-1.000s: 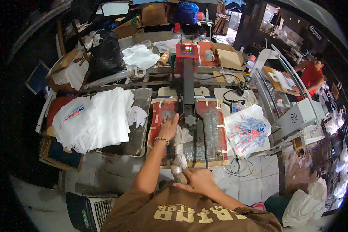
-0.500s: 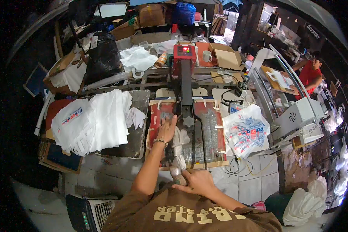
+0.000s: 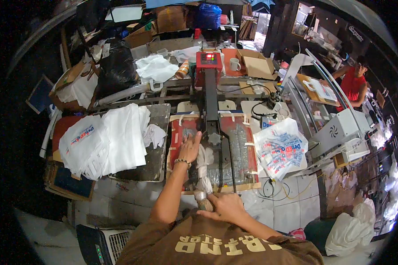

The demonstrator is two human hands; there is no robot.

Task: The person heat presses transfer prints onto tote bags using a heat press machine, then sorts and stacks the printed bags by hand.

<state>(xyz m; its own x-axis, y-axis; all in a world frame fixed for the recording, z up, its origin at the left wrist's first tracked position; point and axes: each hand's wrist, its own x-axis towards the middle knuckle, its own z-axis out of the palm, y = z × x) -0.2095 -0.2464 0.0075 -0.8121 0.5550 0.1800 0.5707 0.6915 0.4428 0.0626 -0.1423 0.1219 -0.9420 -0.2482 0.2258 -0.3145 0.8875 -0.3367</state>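
While the cloth-wrapped handle (image 3: 202, 170) of a heat press (image 3: 211, 101) points back toward the person's body, the right hand (image 3: 227, 207) bends against its near end, thumb laid across it; whether those fingers close fully round the handle I cannot tell; the left hand (image 3: 190, 148), a beaded bracelet (image 3: 183, 162) at its wrist, is flat with fingers extended, just left of the handle and over the red-and-grey upper platen (image 3: 243, 150); whether its palm presses down I cannot tell.

The press stands in the middle of the workspace, its red control box (image 3: 209, 60) showing lit digits; to the left, overlapping white sheets (image 3: 124, 139), one with blue-and-red lettering, lie partly on a dark board (image 3: 159, 168); to the right is a heap of blue-and-red prints (image 3: 282, 150); beyond the press are a white mug (image 3: 235, 65) and an open cardboard box (image 3: 257, 65); at far right, a co-worker in a red sleeveless top (image 3: 353, 86) is beside a wooden board (image 3: 316, 89).
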